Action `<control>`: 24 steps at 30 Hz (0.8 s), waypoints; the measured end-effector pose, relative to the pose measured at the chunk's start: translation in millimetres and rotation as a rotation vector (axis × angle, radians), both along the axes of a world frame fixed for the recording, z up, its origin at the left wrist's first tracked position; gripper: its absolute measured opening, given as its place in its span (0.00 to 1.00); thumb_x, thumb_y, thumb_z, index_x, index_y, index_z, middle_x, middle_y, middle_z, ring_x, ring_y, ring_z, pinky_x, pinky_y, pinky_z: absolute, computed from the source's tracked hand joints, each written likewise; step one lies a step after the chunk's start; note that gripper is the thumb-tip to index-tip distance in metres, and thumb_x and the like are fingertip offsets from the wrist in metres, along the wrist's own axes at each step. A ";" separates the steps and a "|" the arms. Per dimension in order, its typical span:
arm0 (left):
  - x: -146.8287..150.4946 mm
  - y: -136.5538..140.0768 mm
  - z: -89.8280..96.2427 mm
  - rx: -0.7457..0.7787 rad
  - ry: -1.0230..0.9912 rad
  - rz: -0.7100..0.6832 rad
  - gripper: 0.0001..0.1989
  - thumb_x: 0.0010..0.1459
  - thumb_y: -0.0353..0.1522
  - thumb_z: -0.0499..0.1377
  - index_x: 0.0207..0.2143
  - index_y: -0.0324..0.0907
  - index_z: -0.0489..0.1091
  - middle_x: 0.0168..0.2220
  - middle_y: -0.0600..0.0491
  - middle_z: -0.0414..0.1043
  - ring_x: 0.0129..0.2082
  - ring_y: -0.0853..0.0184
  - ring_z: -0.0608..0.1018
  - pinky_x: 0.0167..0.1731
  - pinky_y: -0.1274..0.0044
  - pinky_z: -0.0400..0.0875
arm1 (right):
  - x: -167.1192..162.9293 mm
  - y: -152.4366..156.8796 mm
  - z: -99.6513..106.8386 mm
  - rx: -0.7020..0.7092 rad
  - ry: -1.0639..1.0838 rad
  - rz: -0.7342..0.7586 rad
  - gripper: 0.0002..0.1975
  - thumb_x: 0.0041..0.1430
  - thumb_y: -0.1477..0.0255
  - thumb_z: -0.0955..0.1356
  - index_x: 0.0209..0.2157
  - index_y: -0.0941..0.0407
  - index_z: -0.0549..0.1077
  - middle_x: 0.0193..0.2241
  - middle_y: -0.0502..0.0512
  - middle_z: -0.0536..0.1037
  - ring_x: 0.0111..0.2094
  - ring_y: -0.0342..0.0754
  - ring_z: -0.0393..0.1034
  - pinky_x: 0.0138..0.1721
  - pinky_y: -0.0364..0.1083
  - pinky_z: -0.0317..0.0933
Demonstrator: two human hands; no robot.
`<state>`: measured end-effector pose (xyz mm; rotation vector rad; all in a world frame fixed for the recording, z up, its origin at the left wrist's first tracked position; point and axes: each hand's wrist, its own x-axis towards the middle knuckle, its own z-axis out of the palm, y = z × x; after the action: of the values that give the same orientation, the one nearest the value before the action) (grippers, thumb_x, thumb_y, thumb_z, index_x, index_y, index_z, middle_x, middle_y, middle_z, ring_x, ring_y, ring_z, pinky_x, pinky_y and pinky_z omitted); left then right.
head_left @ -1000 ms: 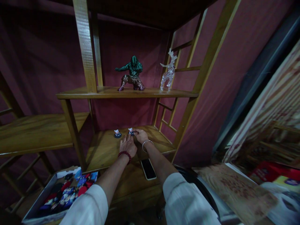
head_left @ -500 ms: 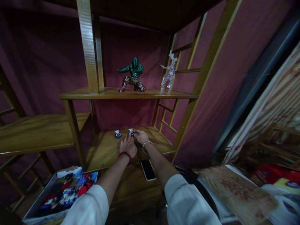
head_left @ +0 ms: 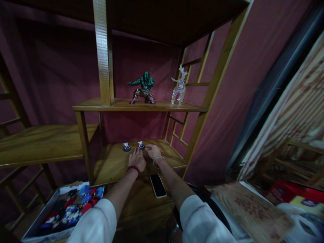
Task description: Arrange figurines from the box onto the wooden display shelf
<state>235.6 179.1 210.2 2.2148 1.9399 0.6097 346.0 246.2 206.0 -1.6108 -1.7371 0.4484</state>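
Two small white-and-pink figurines on dark round bases stand on the lower wooden shelf (head_left: 108, 167). The right-hand figurine (head_left: 141, 145) is between my hands; the other figurine (head_left: 126, 146) stands apart to its left. My left hand (head_left: 137, 160), with a red bead bracelet, lies palm down, its fingers stretched toward the front of the right-hand figurine's base. My right hand (head_left: 153, 152), wearing a silver bangle, has its fingers curled together at that base's right edge. The exact contact of the fingertips is too small to see clearly.
On the upper shelf (head_left: 118, 106) stand a green-and-bronze crouching figure (head_left: 144, 87) and a clear deer figurine (head_left: 179, 86). A phone (head_left: 158, 185) lies below my hands. At lower left is an open box (head_left: 32, 216) of several colourful figures. A wooden post (head_left: 84, 145) borders the compartment.
The camera view has shifted slightly. Both hands stay at the right-hand figurine, and the figurines look about the same distance apart.
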 end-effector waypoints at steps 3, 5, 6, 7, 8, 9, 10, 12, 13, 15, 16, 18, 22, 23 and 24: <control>-1.0 0.3 -0.1 0.001 -0.020 -0.006 0.26 0.50 0.25 0.43 0.54 0.36 0.55 0.59 0.47 0.49 0.59 0.60 0.51 0.53 0.63 0.50 | -0.1 -3.2 -0.1 0.000 0.008 -0.010 0.11 0.49 0.75 0.64 0.36 0.54 0.74 0.34 0.51 0.77 0.36 0.43 0.71 0.39 0.38 0.62; -1.5 0.2 0.8 0.007 -0.027 -0.005 0.26 0.50 0.25 0.43 0.54 0.36 0.55 0.59 0.46 0.51 0.58 0.60 0.52 0.53 0.63 0.51 | 0.2 -5.5 -0.4 0.003 0.017 -0.015 0.11 0.49 0.75 0.64 0.35 0.54 0.74 0.34 0.50 0.77 0.36 0.43 0.71 0.39 0.38 0.63; -1.7 -0.1 1.6 0.011 -0.029 -0.009 0.26 0.50 0.24 0.44 0.54 0.35 0.56 0.58 0.45 0.51 0.58 0.60 0.53 0.53 0.64 0.52 | 0.5 -6.7 -0.5 0.006 0.021 -0.017 0.11 0.49 0.75 0.64 0.35 0.53 0.74 0.34 0.50 0.77 0.36 0.42 0.71 0.39 0.38 0.63; -2.0 -0.5 2.5 0.017 -0.031 -0.013 0.26 0.50 0.24 0.44 0.54 0.35 0.56 0.58 0.44 0.52 0.58 0.60 0.53 0.52 0.64 0.53 | 0.8 -7.9 -0.7 0.010 0.025 -0.018 0.11 0.49 0.75 0.64 0.35 0.53 0.74 0.34 0.49 0.77 0.36 0.42 0.71 0.39 0.38 0.63; -2.2 -1.0 3.5 0.026 -0.032 -0.018 0.26 0.50 0.24 0.44 0.53 0.34 0.56 0.57 0.43 0.53 0.58 0.60 0.54 0.52 0.65 0.54 | 1.0 -9.1 -0.8 0.014 0.028 -0.017 0.11 0.50 0.75 0.64 0.35 0.53 0.74 0.34 0.49 0.77 0.36 0.42 0.71 0.39 0.38 0.63; -2.3 -1.5 4.4 0.034 -0.033 -0.023 0.26 0.49 0.24 0.45 0.53 0.33 0.57 0.57 0.42 0.54 0.57 0.60 0.55 0.52 0.66 0.54 | 1.2 -10.4 -0.9 0.018 0.031 -0.015 0.11 0.50 0.75 0.64 0.34 0.53 0.74 0.34 0.49 0.77 0.36 0.42 0.71 0.39 0.38 0.62; -2.4 -2.1 5.2 0.043 -0.034 -0.027 0.25 0.49 0.24 0.45 0.53 0.32 0.57 0.56 0.42 0.55 0.57 0.60 0.55 0.52 0.67 0.54 | 1.2 -11.7 -0.9 0.023 0.033 -0.013 0.11 0.50 0.75 0.64 0.34 0.53 0.74 0.34 0.49 0.78 0.36 0.42 0.71 0.38 0.37 0.62; -2.3 -3.5 6.2 0.067 -0.040 -0.030 0.25 0.49 0.23 0.45 0.52 0.32 0.59 0.55 0.41 0.57 0.56 0.61 0.56 0.53 0.69 0.52 | 0.7 -14.4 -0.9 0.031 0.036 -0.007 0.11 0.50 0.75 0.63 0.34 0.54 0.75 0.33 0.50 0.78 0.36 0.42 0.71 0.39 0.37 0.62; -2.1 -4.4 6.5 0.081 -0.043 -0.031 0.24 0.49 0.23 0.45 0.51 0.31 0.60 0.54 0.42 0.58 0.56 0.62 0.57 0.54 0.71 0.51 | 0.2 -15.9 -0.9 0.035 0.037 -0.003 0.11 0.50 0.75 0.63 0.34 0.54 0.75 0.33 0.50 0.78 0.36 0.42 0.71 0.39 0.37 0.62; -1.3 -6.9 7.1 0.116 -0.048 -0.043 0.23 0.48 0.23 0.46 0.49 0.32 0.62 0.52 0.42 0.61 0.55 0.63 0.59 0.54 0.72 0.50 | -1.5 -19.5 -0.5 0.042 0.038 0.005 0.11 0.51 0.75 0.63 0.34 0.53 0.74 0.34 0.50 0.78 0.36 0.42 0.71 0.39 0.37 0.62; -0.8 -8.6 7.6 0.135 -0.051 -0.054 0.23 0.48 0.23 0.46 0.48 0.32 0.62 0.52 0.43 0.62 0.54 0.64 0.60 0.54 0.73 0.50 | -2.6 -21.5 -0.3 0.044 0.038 0.011 0.11 0.51 0.75 0.63 0.34 0.53 0.74 0.34 0.49 0.78 0.36 0.42 0.71 0.39 0.37 0.62; 0.2 -13.3 9.1 0.172 -0.059 -0.073 0.22 0.47 0.22 0.47 0.47 0.33 0.63 0.50 0.44 0.64 0.53 0.65 0.62 0.54 0.74 0.51 | -5.3 -26.5 0.5 0.049 0.037 0.024 0.11 0.51 0.76 0.63 0.35 0.53 0.74 0.34 0.49 0.77 0.36 0.42 0.71 0.39 0.38 0.62; 0.6 -26.3 15.5 0.200 -0.091 -0.073 0.19 0.51 0.24 0.46 0.44 0.35 0.65 0.45 0.45 0.69 0.48 0.66 0.67 0.51 0.75 0.55 | -11.3 -39.4 2.9 0.062 0.031 0.046 0.12 0.51 0.76 0.63 0.35 0.52 0.74 0.35 0.49 0.77 0.36 0.42 0.71 0.40 0.38 0.62; 0.2 -30.0 17.6 0.193 -0.097 -0.075 0.18 0.52 0.25 0.45 0.43 0.35 0.66 0.43 0.45 0.70 0.46 0.66 0.68 0.49 0.75 0.57 | -12.7 -43.2 3.8 0.065 0.029 0.048 0.12 0.51 0.76 0.63 0.35 0.52 0.74 0.35 0.49 0.77 0.37 0.42 0.71 0.41 0.38 0.62; -0.4 -33.8 19.6 0.182 -0.101 -0.076 0.17 0.53 0.25 0.45 0.42 0.36 0.67 0.42 0.46 0.71 0.45 0.66 0.69 0.48 0.75 0.58 | -14.2 -47.1 4.9 0.069 0.026 0.051 0.12 0.51 0.76 0.63 0.35 0.52 0.74 0.35 0.49 0.77 0.37 0.42 0.71 0.41 0.38 0.61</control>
<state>235.2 145.2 229.8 2.3001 1.8072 0.9014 331.8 199.1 210.9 -1.5092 -1.7587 0.4278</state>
